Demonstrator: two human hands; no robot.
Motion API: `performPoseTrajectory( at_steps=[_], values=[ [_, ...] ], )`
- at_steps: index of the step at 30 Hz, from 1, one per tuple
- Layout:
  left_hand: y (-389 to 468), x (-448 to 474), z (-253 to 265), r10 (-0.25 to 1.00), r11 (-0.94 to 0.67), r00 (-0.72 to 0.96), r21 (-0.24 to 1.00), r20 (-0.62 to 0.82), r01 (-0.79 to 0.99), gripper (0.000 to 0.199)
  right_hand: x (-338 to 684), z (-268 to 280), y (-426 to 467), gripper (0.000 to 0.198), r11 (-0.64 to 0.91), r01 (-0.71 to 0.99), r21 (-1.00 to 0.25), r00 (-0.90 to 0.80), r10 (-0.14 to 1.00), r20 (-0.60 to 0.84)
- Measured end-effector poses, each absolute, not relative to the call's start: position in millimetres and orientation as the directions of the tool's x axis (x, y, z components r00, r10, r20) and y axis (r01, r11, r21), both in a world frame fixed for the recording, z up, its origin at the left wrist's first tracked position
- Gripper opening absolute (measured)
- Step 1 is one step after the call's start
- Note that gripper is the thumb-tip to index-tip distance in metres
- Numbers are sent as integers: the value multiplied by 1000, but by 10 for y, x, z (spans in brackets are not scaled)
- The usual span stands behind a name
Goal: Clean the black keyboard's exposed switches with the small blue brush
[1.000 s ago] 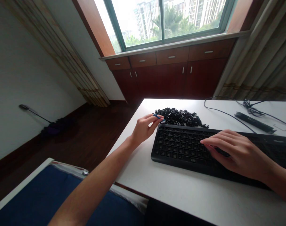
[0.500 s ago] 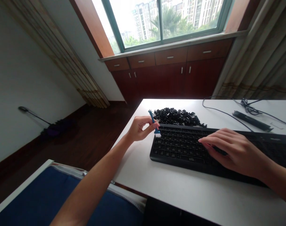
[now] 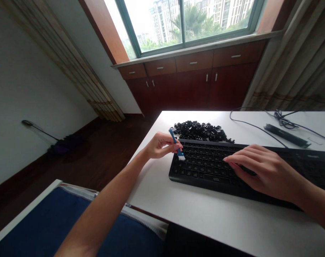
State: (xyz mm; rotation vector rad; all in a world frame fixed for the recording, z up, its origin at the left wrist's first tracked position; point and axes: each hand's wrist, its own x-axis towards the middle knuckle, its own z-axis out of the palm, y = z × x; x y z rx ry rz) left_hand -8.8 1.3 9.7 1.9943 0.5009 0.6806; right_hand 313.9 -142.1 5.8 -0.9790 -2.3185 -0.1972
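A small blue brush [image 3: 180, 154] with white bristles is pinched between the thumb and fingers of my left hand [image 3: 161, 145]. Its bristles are down at the left end of a black keyboard [image 3: 201, 178], on or just above the key sockets; contact is hard to judge. The keycaps are off across the visible left part of the keyboard. My right hand [image 3: 262, 171] lies over the keyboard's middle, palm down, holding nothing I can see. Its fingers are stretched out close together, and the thumb sits beneath them. A heap of loose black keycaps [image 3: 202, 131] lies just behind the keyboard.
The white table [image 3: 205, 210] carries a black cable [image 3: 254, 125], a long black bar-shaped piece [image 3: 287, 135] and a thin bent wire [image 3: 314, 141] at the back right. A blue zippered surface [image 3: 41, 221] lies at lower left. Wooden cabinets [image 3: 191, 85] stand beneath the window.
My left hand has brought the brush slightly down and to the right, tilting its handle more. My right hand stays in nearly the same place on the keyboard.
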Motion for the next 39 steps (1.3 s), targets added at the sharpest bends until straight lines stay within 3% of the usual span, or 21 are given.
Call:
performPoseTrajectory(
  at_steps=[11,21,35,39],
  values=[
    [62,-131,151,559,-472,793,879,240,67,25,3148,49,-1425,33,719,688,-94,-551,603,577],
    [155,-235,171,504,-388,857,915,107,114,31,3160,30,-1420,34,730,676,-99,-568,602,561],
    [145,-248,195,480,-489,865,863,144,128,30,3165,7,-1421,36,731,675,-93,-564,594,574],
    [130,-216,172,479,-607,853,780,208,151,29,3163,8,-1418,37,734,673,-91,-569,591,572]
  ],
)
